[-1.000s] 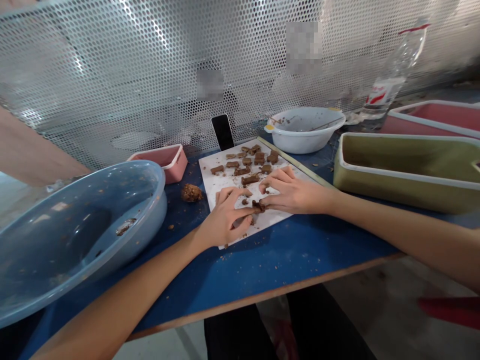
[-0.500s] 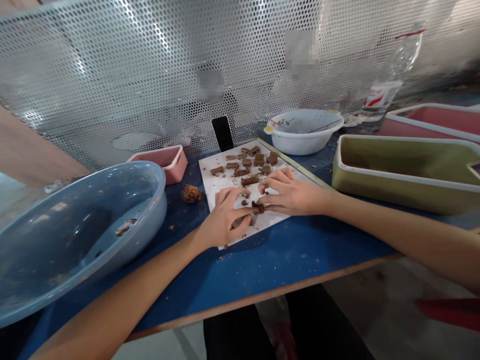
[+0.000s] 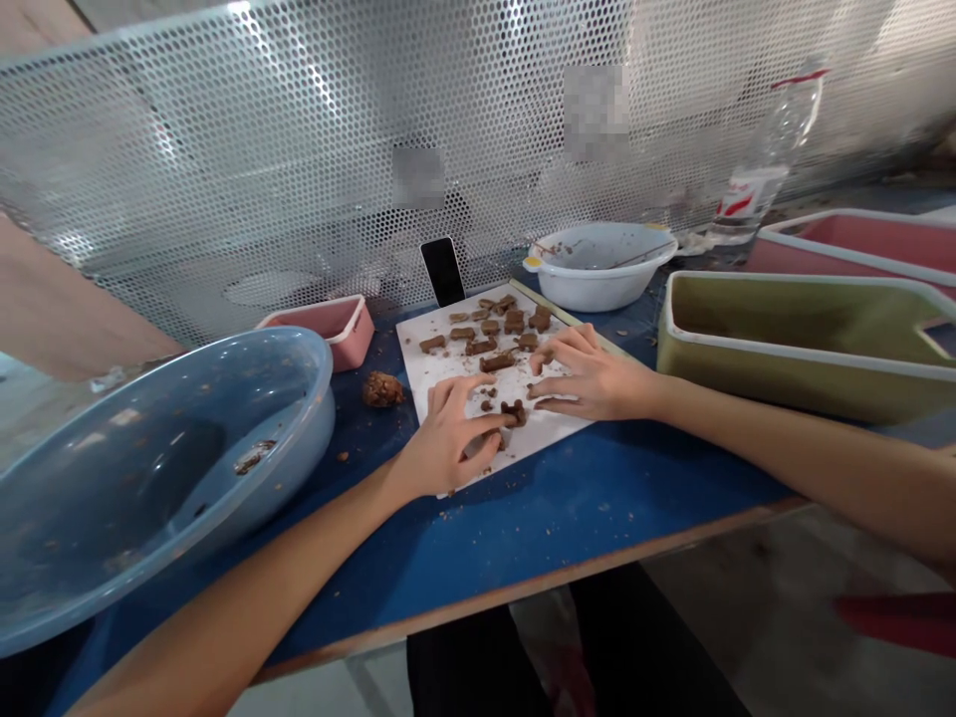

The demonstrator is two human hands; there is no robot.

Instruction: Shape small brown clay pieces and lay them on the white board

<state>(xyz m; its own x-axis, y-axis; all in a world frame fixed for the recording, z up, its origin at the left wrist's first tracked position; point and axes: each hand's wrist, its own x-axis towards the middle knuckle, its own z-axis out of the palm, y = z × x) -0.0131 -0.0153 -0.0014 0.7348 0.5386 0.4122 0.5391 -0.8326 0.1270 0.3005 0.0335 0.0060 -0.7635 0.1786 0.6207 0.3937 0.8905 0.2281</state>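
Dark brown piece (image 3: 514, 410), apparently mid-shaping: left hand (image 3: 448, 438) spread, touching it, right hand (image 3: 594, 381) spread, apart; next touch needs lightness.

I see the left forearm (image 3: 284, 588), bare, reaching up from the lower left. I have the left hand (image 3: 446, 430) palm down, its forefinger (image 3: 489, 423) stretched toward the right and its thumb (image 3: 482, 460) apart below. My right forearm (image 3: 777, 443), also bare, enters from the right edge; the right hand (image 3: 594, 380) points leftward, fingers (image 3: 559, 385) spread and loosely bent, with a gap between both hands.
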